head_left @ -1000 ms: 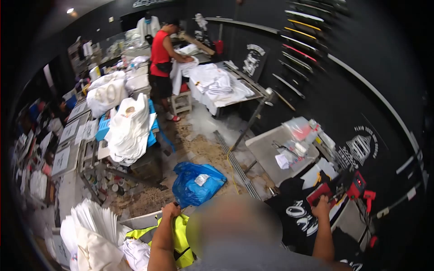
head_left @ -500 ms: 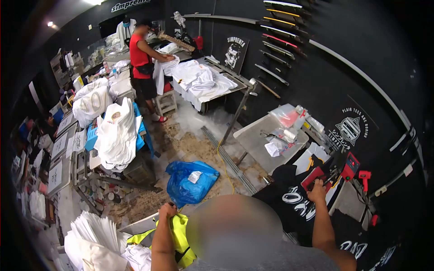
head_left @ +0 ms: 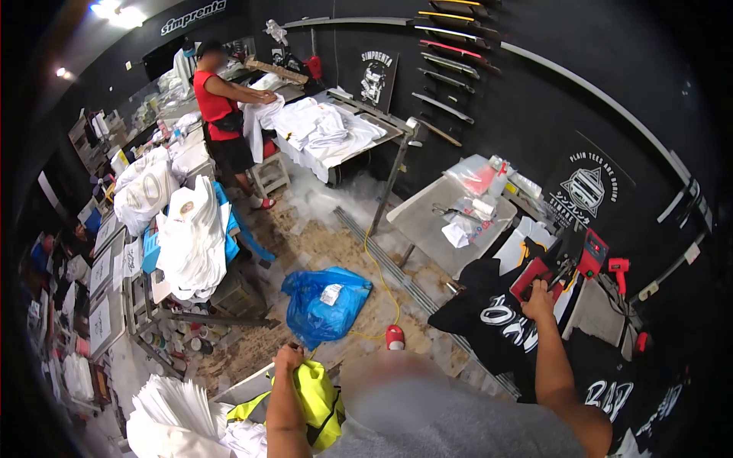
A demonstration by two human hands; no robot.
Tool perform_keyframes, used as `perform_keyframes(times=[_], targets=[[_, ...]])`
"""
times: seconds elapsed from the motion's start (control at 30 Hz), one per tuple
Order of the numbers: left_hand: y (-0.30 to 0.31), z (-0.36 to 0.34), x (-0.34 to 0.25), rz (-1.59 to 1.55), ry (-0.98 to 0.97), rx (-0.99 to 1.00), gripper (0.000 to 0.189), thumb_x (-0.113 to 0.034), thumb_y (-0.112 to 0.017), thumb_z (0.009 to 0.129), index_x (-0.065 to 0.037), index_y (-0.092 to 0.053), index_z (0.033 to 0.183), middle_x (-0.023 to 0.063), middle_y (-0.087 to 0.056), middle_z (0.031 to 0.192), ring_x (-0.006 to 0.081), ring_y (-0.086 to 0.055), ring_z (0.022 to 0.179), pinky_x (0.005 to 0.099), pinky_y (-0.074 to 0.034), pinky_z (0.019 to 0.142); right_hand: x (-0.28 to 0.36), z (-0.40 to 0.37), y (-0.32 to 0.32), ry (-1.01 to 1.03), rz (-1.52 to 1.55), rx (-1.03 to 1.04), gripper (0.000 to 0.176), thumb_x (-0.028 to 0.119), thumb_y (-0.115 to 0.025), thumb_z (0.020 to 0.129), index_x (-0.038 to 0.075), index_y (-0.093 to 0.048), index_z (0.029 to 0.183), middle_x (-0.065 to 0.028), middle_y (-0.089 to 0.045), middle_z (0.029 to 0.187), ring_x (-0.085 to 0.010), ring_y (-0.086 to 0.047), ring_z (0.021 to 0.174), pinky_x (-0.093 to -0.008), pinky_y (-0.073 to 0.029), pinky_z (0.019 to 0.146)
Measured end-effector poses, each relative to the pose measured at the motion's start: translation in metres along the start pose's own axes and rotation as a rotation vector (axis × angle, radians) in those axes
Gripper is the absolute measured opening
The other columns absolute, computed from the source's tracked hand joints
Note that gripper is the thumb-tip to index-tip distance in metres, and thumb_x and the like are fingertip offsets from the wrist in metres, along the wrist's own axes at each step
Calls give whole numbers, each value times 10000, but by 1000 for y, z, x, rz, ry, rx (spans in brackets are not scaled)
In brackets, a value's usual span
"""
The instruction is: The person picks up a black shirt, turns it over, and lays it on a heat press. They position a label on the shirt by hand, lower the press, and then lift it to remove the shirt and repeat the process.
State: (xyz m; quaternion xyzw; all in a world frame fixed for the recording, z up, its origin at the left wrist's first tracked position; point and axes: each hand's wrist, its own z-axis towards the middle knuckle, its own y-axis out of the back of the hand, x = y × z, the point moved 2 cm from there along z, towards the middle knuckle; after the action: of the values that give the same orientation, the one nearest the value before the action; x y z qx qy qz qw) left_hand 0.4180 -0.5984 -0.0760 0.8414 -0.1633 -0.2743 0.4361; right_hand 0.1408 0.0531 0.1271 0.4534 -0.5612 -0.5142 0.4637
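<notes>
My right hand [head_left: 540, 301] is closed at the near edge of a small red heat press [head_left: 530, 279]. Beside and beneath the press spreads a black shirt [head_left: 477, 294] with white lettering. My left hand [head_left: 289, 357] is curled closed beside a bright yellow garment with dark bands [head_left: 317, 393]. Whatever its fingers grip is hidden. White folded cloth [head_left: 172, 416] is heaped to the left of that arm.
A blue plastic bag [head_left: 328, 305] and a yellow cord [head_left: 393, 286] lie on the floor. A grey table [head_left: 420, 221] bears scissors and plastic packs. A red control box [head_left: 592, 253] and heat gun [head_left: 618, 271] stand right. A co-worker in red [head_left: 217, 99] handles white shirts [head_left: 317, 126].
My view has shifted and tilted slightly, and a red shoe now shows on the floor. Both hands stay at nearly the same places. The co-worker remains at the white shirts.
</notes>
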Motion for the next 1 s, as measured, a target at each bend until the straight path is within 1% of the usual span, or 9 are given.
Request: perform_keyframes(times=[0.2, 0.3, 0.37, 0.4, 0.6, 0.67, 0.7, 0.8, 1.0], targets=[[3, -5, -3, -4, 7, 7, 380, -417, -597, 879, -218, -722, 1178, 129, -683, 1229, 332, -604, 1205, 574, -327, 1080, 4, -4, 7, 1, -4, 8, 723, 186, -817, 725, 99, -431, 1330, -127, -423, 1409, -435, -508, 1209, -521, -475, 986], [1, 2, 2, 19, -17, -42, 317, -339, -622, 905, -135, -726, 1124, 135, -716, 1146, 282, -667, 1102, 495, -427, 1013, 3, -5, 6, 9, 3, -1, 720, 185, -815, 720, 100, -436, 1326, -130, -433, 1397, -439, -511, 1202, -521, -478, 979], [-3, 57, 20, -720, -375, -133, 201, -210, -629, 939, -34, -698, 1008, 97, -728, 963, 188, -679, 878, 366, -510, 840, 2, 0, 2, -3, 26, -14, 718, 181, -813, 717, 100, -439, 1324, -133, -439, 1389, -441, -513, 1198, -522, -481, 974], [59, 21, -21, -675, -401, -318, 134, -118, -620, 954, 11, -644, 930, 28, -668, 814, 116, -585, 716, 265, -488, 689, -1, 4, -3, 20, 28, -35, 711, 175, -810, 712, 97, -444, 1317, -137, -442, 1388, -443, -514, 1197, -524, -485, 968], [299, -240, -168, -1166, -1007, -620, 151, -96, -581, 972, -15, -644, 1083, 56, -626, 829, 118, -565, 683, 263, -457, 588, 0, 2, 0, 7, -13, -20, 757, 194, -832, 701, 86, -437, 1338, -150, -460, 1369, -473, -516, 1201, -516, -484, 978], [336, -311, -200, -1067, -1884, -412, 111, -169, -557, 956, -61, -574, 966, 54, -553, 648, 138, -440, 511, 274, -310, 456, 0, -1, 2, 21, -29, -29, 754, 195, -833, 700, 86, -441, 1334, -150, -460, 1368, -473, -519, 1198, -516, -484, 978], [336, -343, -213, -1133, -1947, -628, 145, -168, -531, 958, -82, -535, 841, 32, -499, 581, 154, -388, 470, 306, -306, 445, 0, -1, 2, 18, -25, -24, 750, 194, -833, 699, 86, -442, 1330, -151, -462, 1365, -474, -519, 1198, -518, -482, 980], [342, -376, -216, -1220, -2232, -396, 52, -215, -614, 961, -165, -616, 975, -31, -558, 558, 99, -496, 471, 269, -353, 559, 1, 1, 10, 14, -14, -2, 741, 195, -831, 701, 84, -444, 1324, -150, -466, 1359, -478, -516, 1203, -515, -473, 994], [338, -406, -230, -929, -2240, -180, 470, -494, -301, 1058, -393, -369, 1512, -10, -474, 538, 140, -463, 480, 321, -441, 603, -1, 1, 0, 16, 12, -26, 738, 190, -828, 707, 102, -447, 1333, -139, -468, 1365, -470, -518, 1198, -507, -471, 998]])
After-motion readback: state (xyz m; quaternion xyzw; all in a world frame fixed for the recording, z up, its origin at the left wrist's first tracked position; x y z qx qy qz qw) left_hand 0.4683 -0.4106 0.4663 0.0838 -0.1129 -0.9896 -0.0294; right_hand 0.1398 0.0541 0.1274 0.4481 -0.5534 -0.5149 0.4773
